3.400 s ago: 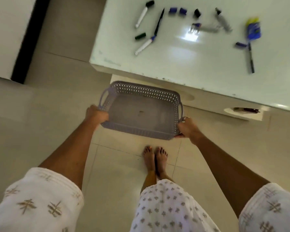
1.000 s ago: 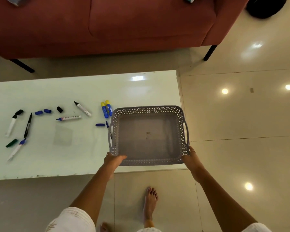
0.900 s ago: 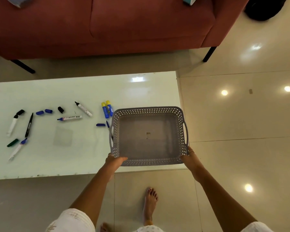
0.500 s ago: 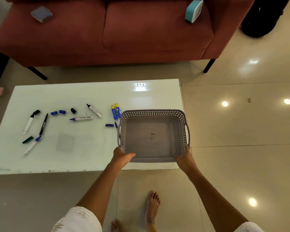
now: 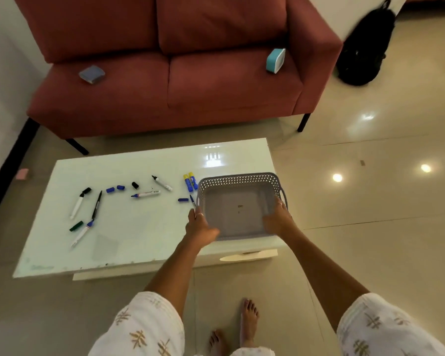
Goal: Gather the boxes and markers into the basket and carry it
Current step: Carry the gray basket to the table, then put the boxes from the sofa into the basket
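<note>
A grey perforated plastic basket (image 5: 242,201) with side handles is sitting at the right end of the glossy white rectangular counter (image 5: 139,227), its near edge close to the counter's near edge. The basket's interior is holding nothing but a small dark speck on its floor.

The left hand (image 5: 199,227) is gripping the basket's near-left corner, fingers curled over the rim; its grip is clamped on the basket. The right hand (image 5: 278,218) is holding the basket's right wall near the near-right corner, fingers folded over the rim into the interior; its grip is likewise clamped on the basket.

Markers are lying scattered across the counter to the left of the basket. Two blue glue-stick-shaped tubes with yellow caps (image 5: 190,181) are lying just beside the basket's far-left corner. A thin blue pen (image 5: 192,200) is lying just beside the basket's left wall, with a loose blue cap (image 5: 183,200) next to it. Further left, a white marker with a black tip (image 5: 162,182) and a white marker with a blue tip (image 5: 146,194) are lying near each other. Loose blue caps (image 5: 115,188) and a black cap (image 5: 135,185) are lying left of these. At the far left, a white marker with a black cap (image 5: 80,201), a slim black pen (image 5: 97,204), a green cap (image 5: 76,226) and a white marker with a blue band (image 5: 83,232) are lying together.

Beyond the counter, a red fabric sofa (image 5: 170,80) is carrying a flat grey-blue box (image 5: 91,74) on its left seat and a teal-and-white box (image 5: 275,60) leaning by its right armrest. A black bag (image 5: 362,52) is resting on the tiled floor (image 5: 383,240) at the far right.
</note>
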